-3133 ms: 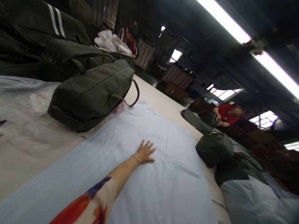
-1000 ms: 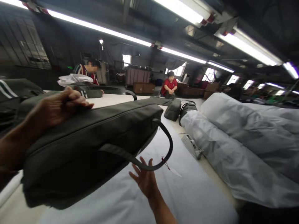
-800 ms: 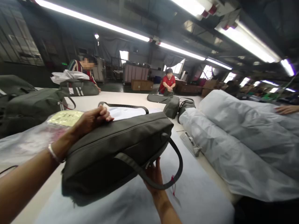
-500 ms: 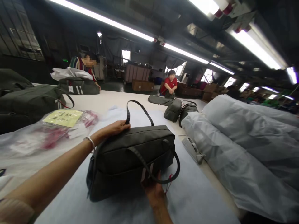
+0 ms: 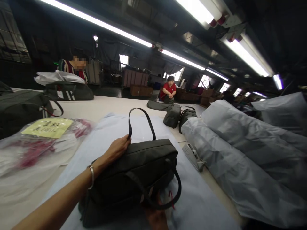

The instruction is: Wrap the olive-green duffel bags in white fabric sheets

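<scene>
A dark green duffel bag (image 5: 141,166) lies in front of me on a pale blue sheet (image 5: 105,131), its front side turned toward me. My left hand (image 5: 120,147) is closed on the bag's far top edge, beside the base of the upright far handle (image 5: 142,109). The near handle (image 5: 177,187) loops down over the front. Low at the front, by the pale stripes (image 5: 150,191), my right hand (image 5: 155,215) grips the bag; shadow and the bag partly hide its fingers. A red cord (image 5: 171,199) dangles just right of it.
Plastic-wrapped bundles (image 5: 235,153) line the right side, with a grey tool-like object (image 5: 193,156) beside them. Left lie a plastic bag with a yellow label (image 5: 48,127) and a green bag (image 5: 21,105). More bags (image 5: 172,115) stand farther back. Two people (image 5: 169,89) work across the table.
The duffel bag and both hands appear lower and nearer to me. The view has shifted slightly rightward. Both hands stay on the bag.
</scene>
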Available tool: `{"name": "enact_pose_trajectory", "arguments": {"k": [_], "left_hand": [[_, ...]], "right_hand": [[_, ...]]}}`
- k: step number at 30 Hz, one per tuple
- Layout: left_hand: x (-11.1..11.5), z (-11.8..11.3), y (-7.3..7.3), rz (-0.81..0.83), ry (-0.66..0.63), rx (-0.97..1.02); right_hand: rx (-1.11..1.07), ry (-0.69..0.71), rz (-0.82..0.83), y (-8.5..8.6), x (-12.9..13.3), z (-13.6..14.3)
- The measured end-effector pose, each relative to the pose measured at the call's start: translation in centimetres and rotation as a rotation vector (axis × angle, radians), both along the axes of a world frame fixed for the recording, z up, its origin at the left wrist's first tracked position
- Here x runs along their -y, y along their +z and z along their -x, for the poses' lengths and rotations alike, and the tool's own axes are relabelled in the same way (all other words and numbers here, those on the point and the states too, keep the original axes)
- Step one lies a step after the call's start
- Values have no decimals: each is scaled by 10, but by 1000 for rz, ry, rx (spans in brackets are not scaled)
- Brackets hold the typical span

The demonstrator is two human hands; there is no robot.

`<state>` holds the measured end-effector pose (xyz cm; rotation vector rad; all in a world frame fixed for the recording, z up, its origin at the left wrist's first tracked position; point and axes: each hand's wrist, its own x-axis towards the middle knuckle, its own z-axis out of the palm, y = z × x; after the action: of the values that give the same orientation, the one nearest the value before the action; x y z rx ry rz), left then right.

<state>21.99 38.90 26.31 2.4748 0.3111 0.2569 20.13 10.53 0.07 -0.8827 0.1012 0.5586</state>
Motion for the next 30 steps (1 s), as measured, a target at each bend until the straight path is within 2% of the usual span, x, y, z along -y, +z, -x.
{"name": "enact_pose_trajectory", "arguments": {"k": [3, 6, 8, 11, 14, 16, 20, 22, 26, 30], "left_hand": [[-3, -7, 10, 0, -22, 18], [-5, -22, 10, -24, -48, 6], [-4, -33, 3, -65, -62, -13], [4, -45, -9, -151, -53, -26], [10, -46, -12, -206, -20, -35], [10, -42, -6, -220, 12, -49], [-1, -31, 14, -231, 69, -68], [-6, -27, 18, -231, 79, -73], [-6, -25, 6, -223, 49, -67], [-2, -30, -6, -183, -20, -37]], "right_hand": [[-217, -156, -180, 15, -2, -1], [-233, -120, -314, 38, -7, -6], [-233, -81, -312, 45, -9, -9], [-298, -97, -246, 40, -11, -11], [-344, -136, -228, 32, -12, -11], [-338, -134, -236, 33, -14, -10], [-323, -123, -289, 48, -25, -7], [-328, -121, -334, 53, -31, -4], [-351, -128, -358, 48, -39, -1], [-379, -127, -209, 50, -28, 1]]}}
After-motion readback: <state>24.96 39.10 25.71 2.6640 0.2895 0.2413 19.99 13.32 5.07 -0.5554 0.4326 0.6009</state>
